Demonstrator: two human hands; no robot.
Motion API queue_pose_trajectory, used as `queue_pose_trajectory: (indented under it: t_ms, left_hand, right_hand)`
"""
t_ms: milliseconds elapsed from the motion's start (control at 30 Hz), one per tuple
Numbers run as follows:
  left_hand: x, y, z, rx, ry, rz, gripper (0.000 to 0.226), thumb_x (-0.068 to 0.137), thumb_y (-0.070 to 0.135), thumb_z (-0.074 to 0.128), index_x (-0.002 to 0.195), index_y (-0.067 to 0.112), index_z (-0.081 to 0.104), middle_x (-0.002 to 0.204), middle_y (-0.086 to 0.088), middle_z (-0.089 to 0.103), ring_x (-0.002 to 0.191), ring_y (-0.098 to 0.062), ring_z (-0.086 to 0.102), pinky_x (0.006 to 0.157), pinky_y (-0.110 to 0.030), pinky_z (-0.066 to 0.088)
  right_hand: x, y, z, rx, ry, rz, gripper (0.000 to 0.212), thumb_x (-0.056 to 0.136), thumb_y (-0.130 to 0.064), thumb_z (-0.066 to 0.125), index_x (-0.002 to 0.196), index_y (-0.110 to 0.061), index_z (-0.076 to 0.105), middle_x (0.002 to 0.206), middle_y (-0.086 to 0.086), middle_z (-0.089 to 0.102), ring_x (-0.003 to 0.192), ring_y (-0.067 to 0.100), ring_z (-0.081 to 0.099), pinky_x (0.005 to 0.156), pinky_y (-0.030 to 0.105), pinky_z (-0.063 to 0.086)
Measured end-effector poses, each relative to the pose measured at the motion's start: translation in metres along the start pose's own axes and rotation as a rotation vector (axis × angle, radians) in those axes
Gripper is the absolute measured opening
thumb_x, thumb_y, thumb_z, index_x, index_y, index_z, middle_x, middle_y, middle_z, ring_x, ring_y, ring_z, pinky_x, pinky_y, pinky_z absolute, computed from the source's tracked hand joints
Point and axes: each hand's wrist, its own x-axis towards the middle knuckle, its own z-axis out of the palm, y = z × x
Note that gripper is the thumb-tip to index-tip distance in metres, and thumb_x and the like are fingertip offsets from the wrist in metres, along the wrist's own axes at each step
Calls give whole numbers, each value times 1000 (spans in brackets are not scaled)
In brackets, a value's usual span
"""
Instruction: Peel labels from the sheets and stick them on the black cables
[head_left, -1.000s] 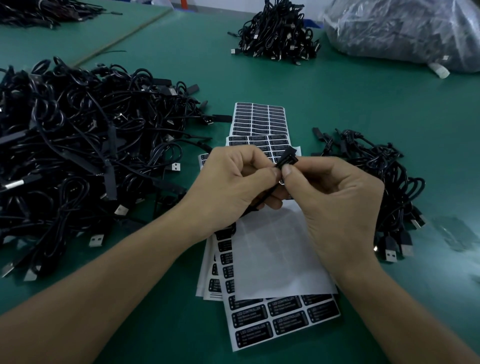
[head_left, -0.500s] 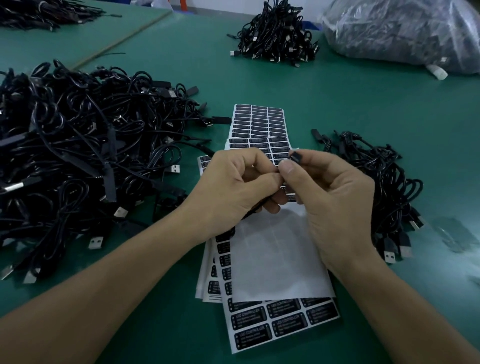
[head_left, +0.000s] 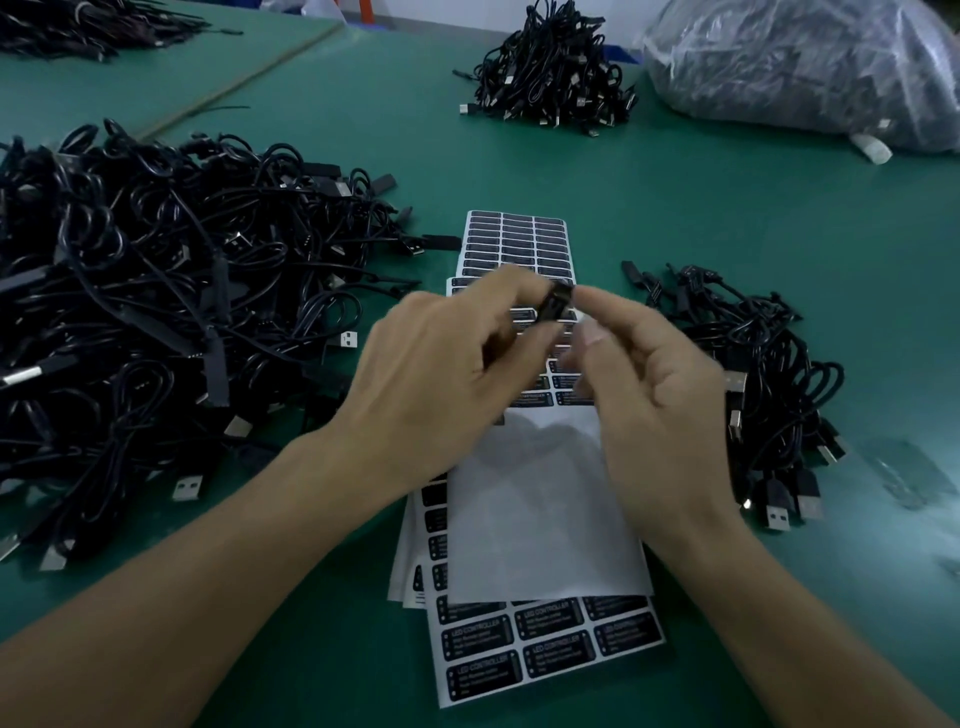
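Head view, left hand (head_left: 441, 374) pinching cable end (head_left: 555, 307), right hand (head_left: 655, 376) relaxed just beside.

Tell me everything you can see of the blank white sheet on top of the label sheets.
The white sheet is a plain rectangle that looks like paper backing, with no labels on its visible face. It lies flat and slightly askew on the label sheets, covering their middle; black labels show past its near edge, left side and far end. The left hand, pinching a black cable end, and the right hand hang over its far end and shade it; contact cannot be told.
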Motion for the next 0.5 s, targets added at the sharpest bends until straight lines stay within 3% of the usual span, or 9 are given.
queue_pose_trajectory:
  t_ms: [33,133,200,333,500]
  left_hand:
    - [0,0,-1,-9,50,-6,15,99,30,55,103,17,62,58,4,65,49,-17,60,51,-41,50]
    - [0,1,-2,-137,137,-39,9,100,22,54,98,14,53,58,6,65,51,-11,63,51,-35,53]
    - [1,3,-3,-257,164,-50,7,102,17,52,96,20,49,58,5,65,51,-9,65,50,-23,51]
    - [5,9,-8,-572,233,-132,18,105,12,50,93,23,41,70,-7,70,48,-17,65,48,-23,51]
    - [11,10,-13,-731,344,-172,19,103,9,55,94,14,38,71,-5,73,57,-23,72,51,-33,58]
  right_hand:
    - [-2,0,2,-65,-58,-22,27,91,-30,63,116,-24,70,81,-10,69,67,2,61,59,14,47]
    - [-5,-1,10,-303,-226,-182,7,83,-34,70,89,-30,71,75,-15,67,73,-1,60,62,10,43]
    - [-6,1,12,-361,-240,-227,16,80,-42,69,81,-26,70,72,-12,63,74,2,56,65,11,40]
    - [-6,4,11,-292,-291,-156,17,80,-40,77,93,-29,79,80,-17,67,83,1,56,70,11,38]
    - [-7,4,11,-232,-358,-79,20,86,-39,73,106,-40,73,91,-19,69,89,7,61,73,19,44]
